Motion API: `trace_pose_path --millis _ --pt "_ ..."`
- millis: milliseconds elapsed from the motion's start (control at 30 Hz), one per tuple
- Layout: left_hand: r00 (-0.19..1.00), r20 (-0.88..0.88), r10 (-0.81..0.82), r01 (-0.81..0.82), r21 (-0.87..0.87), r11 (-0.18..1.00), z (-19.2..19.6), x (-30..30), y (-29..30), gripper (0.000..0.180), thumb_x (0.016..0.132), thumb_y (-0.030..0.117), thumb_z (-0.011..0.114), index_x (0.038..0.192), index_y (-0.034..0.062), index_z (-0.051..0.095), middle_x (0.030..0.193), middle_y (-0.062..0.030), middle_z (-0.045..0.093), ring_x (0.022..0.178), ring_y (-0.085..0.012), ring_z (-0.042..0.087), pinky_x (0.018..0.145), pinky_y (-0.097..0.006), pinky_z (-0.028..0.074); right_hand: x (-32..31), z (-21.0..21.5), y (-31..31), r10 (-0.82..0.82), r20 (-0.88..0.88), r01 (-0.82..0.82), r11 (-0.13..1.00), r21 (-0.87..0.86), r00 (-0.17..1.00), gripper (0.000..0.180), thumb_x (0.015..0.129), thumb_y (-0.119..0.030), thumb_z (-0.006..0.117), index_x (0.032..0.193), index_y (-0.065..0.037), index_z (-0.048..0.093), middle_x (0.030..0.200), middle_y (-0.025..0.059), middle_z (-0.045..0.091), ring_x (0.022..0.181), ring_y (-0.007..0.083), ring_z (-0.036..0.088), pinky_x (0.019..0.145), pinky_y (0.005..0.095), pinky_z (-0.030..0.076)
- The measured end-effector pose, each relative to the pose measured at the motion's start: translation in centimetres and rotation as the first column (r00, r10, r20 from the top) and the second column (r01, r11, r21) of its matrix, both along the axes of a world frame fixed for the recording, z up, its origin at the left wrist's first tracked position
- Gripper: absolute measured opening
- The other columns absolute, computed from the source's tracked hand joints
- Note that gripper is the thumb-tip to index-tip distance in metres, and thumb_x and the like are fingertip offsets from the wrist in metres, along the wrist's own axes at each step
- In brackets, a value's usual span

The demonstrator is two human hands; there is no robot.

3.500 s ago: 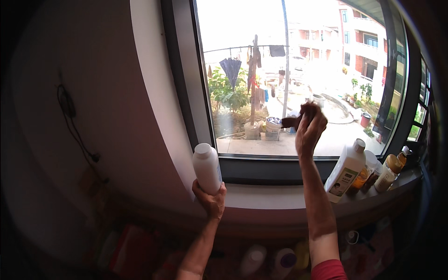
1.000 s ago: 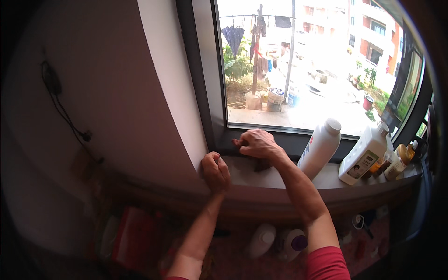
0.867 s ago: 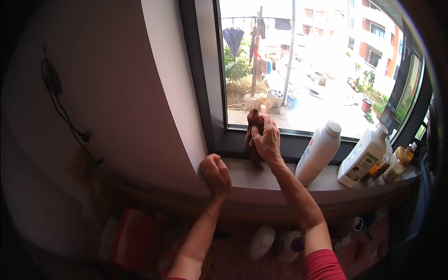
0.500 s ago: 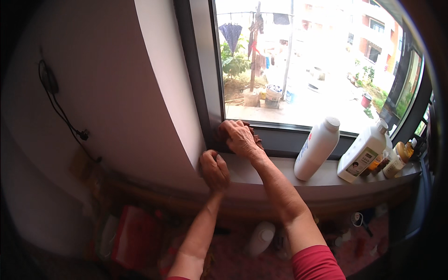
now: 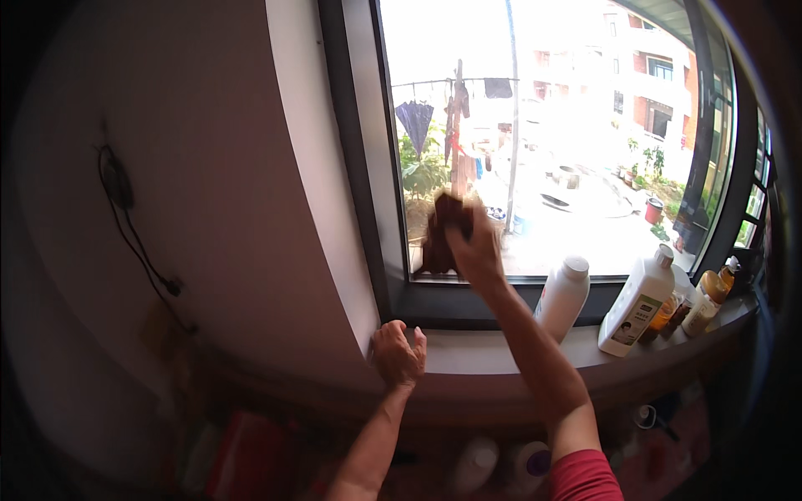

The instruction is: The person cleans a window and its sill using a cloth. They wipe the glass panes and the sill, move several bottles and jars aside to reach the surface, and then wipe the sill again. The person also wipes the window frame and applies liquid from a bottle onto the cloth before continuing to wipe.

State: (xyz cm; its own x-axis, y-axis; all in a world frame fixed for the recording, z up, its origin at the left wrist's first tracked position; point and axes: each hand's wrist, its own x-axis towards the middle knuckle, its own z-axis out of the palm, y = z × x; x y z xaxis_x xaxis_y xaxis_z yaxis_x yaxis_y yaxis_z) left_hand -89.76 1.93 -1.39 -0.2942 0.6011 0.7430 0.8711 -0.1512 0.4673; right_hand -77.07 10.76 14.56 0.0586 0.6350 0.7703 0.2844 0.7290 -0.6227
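A dark brown cloth (image 5: 440,238) is bunched in my right hand (image 5: 478,246), which is raised against the lower left part of the window pane (image 5: 576,225). Motion smears the cloth and the fingers a little. My left hand (image 5: 398,355) rests on the windowsill (image 5: 451,355) at its left end, beside the wall edge. Its fingers are loosely bent with the thumb apart, and it holds nothing. To the right of my right forearm, a white bottle (image 5: 564,296) stands on the sill, partly behind that arm.
Farther right on the sill stand a white labelled bottle (image 5: 639,305) and an amber pump bottle (image 5: 710,302). A black cable (image 5: 132,221) hangs on the left wall. Below the sill, in shadow, are a red box (image 5: 246,455) and more white bottles (image 5: 478,463).
My right hand has lifted the cloth from the frame's lower left corner up onto the glass. My left hand stays by the wall edge, its thumb now apart. The view has tilted upward.
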Motion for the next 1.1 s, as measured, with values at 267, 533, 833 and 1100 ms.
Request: trace_pose_path --millis 267,533,833,1100 --pt "0.999 0.017 -0.036 0.035 0.059 0.998 0.3 -0.2 -0.6 0.027 0.084 0.026 0.065 0.093 0.0042 0.054 0.087 -0.0126 0.056 0.086 -0.0327 0.054 0.076 -0.042 0.045 -10.6 12.7 3.1 0.076 0.086 -0.097 0.957 0.274 0.993 0.060 0.091 -0.033 0.050 0.143 -0.018 0.026 0.144 0.0178 0.032 0.127 0.0409 0.042 0.100 0.0594 0.027" --pt "0.995 0.035 -0.089 0.082 0.155 0.985 -1.0 -0.1 -0.4 0.024 0.083 0.014 0.056 0.101 0.0009 0.050 0.097 -0.0168 0.054 0.092 -0.0355 0.052 0.082 -0.044 0.044 -9.0 -3.1 3.2 0.138 0.242 -0.205 0.938 0.279 0.961 0.076 0.087 -0.012 0.057 0.150 -0.012 0.014 0.150 0.0268 0.017 0.130 0.0508 0.033 0.103 0.0564 0.033" --pt "0.997 -0.050 0.062 -0.062 0.014 0.998 -1.2 -1.0 0.3 0.026 0.082 0.021 0.059 0.098 0.0025 0.051 0.095 -0.0170 0.053 0.091 -0.0376 0.052 0.082 -0.046 0.042 -5.6 -9.7 0.0 0.336 0.184 -0.217 0.855 -0.471 0.924 0.035 0.090 -0.011 0.050 0.122 0.000 0.053 0.110 0.0303 0.060 0.113 0.0437 0.055 0.095 0.0449 0.045" --pt "0.999 -0.035 0.017 -0.015 0.062 0.998 0.0 -0.5 -0.4 0.023 0.081 0.021 0.061 0.093 0.0036 0.053 0.091 -0.0152 0.054 0.089 -0.0346 0.052 0.082 -0.043 0.043 -7.3 14.9 -0.8 -0.028 0.135 -0.039 0.882 0.470 0.990 0.050 0.087 -0.011 0.049 0.136 -0.005 0.041 0.135 0.0258 0.041 0.122 0.0431 0.044 0.101 0.0506 0.037"
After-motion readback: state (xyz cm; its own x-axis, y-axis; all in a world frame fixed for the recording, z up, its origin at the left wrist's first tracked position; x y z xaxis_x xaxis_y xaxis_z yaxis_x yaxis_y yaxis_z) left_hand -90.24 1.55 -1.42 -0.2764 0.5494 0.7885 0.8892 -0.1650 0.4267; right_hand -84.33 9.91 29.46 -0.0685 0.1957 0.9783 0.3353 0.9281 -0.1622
